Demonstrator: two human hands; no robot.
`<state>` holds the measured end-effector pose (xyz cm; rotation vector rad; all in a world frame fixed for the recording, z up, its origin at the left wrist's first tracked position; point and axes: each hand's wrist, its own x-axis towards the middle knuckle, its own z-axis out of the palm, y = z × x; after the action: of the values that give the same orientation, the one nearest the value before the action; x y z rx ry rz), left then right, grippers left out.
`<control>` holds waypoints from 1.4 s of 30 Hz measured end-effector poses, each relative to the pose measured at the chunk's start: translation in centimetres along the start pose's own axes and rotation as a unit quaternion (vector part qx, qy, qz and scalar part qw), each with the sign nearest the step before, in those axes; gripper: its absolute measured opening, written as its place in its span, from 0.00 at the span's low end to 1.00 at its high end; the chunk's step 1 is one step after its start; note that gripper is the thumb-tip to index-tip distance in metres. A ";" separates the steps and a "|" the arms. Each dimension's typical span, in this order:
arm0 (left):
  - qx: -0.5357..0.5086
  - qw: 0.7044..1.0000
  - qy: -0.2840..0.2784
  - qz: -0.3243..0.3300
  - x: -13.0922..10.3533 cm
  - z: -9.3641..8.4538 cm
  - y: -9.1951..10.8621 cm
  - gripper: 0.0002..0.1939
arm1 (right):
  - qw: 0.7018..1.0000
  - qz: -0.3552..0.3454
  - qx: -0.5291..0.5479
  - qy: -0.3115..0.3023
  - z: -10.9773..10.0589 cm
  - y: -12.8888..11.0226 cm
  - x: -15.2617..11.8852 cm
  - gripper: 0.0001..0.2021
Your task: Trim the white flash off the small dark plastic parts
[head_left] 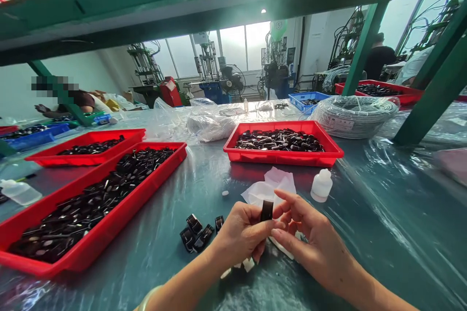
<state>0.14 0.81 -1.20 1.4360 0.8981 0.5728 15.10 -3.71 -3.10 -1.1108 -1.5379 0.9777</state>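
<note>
My left hand (242, 231) pinches a small black glossy plastic part (267, 210) upright between thumb and fingers. Close at its right side is my right hand (310, 238), thumb and fingers curved and apart, the fingertips at or near the part's edge; I see nothing held in them. Behind the hands lies a crumpled white tissue (272, 184). Several similar black parts (197, 233) sit in a small pile left of my left hand. Small white pieces (248, 265) lie under the hands, partly hidden.
Red trays (282, 156) of black parts stand ahead and at left (91, 248). A white squeeze bottle (321, 185) is at right, another bottle (22, 192) far left. Beyond are a wrapped cable coil (355, 116) and a green shelf post (430, 92). Other people (379, 60) sit farther off.
</note>
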 end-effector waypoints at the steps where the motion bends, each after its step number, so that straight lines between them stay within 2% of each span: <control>1: 0.003 1.000 0.002 -0.002 0.0 0.0 -0.1 0.17 | 1.000 0.006 0.001 -0.005 0.0 0.0 0.1 0.23; 9: 0.015 1.000 0.024 -0.010 0.2 -0.3 0.0 0.19 | 1.000 0.015 -0.004 -0.001 0.2 -0.1 0.2 0.22; 19: 0.018 1.000 0.013 -0.001 0.1 -0.3 0.1 0.19 | 1.000 0.004 -0.016 -0.004 0.2 -0.1 0.3 0.24; 25: 0.029 1.000 0.010 0.001 0.0 -0.2 0.1 0.18 | 0.999 0.000 -0.036 -0.034 0.1 -0.4 0.2 0.21; 37: 0.075 0.997 0.017 -0.003 0.1 -0.4 -0.6 0.16 | 0.996 -0.012 -0.079 -0.048 0.1 -0.5 0.2 0.17; 40: 0.082 0.996 0.012 -0.015 0.2 -0.8 -0.4 0.15 | 0.994 0.001 -0.099 -0.051 0.5 -0.3 -0.1 0.23; 42: 0.081 0.996 0.034 -0.017 0.5 -1.3 -0.2 0.15 | 0.993 0.026 -0.103 -0.046 0.9 0.0 -0.2 0.30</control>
<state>-0.65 1.91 -1.41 1.5510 1.0411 0.5352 14.28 -3.91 -3.34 -1.2709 -1.7212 0.9314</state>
